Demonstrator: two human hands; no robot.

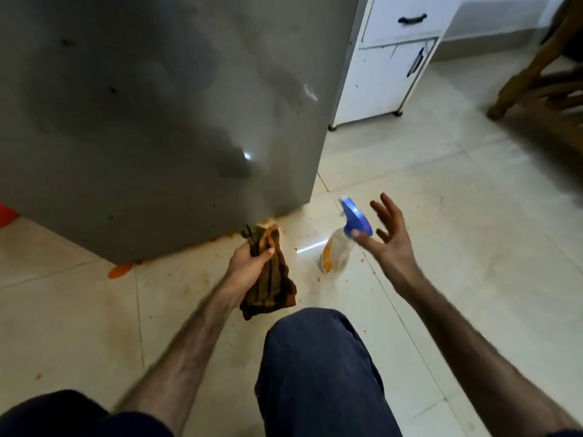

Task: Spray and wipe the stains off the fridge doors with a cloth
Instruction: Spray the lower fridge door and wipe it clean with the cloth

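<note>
The grey fridge door [151, 105] fills the upper left of the view, with a few dark specks on it. My left hand [247, 263] is closed around a brown and orange striped cloth [274, 285], held just below the door's lower right corner. A clear spray bottle [339, 250] with a blue trigger head stands on the floor to the right of the cloth. My right hand [389, 241] hovers beside the bottle's head with fingers spread, the thumb close to the blue trigger. It holds nothing.
Orange spills [120, 271] and small specks lie on the pale tiled floor along the fridge's bottom edge. A white cabinet [385, 67] with black handles stands right of the fridge. Wooden chair legs [536, 89] are at far right. My knee [315, 367] in dark trousers is at bottom centre.
</note>
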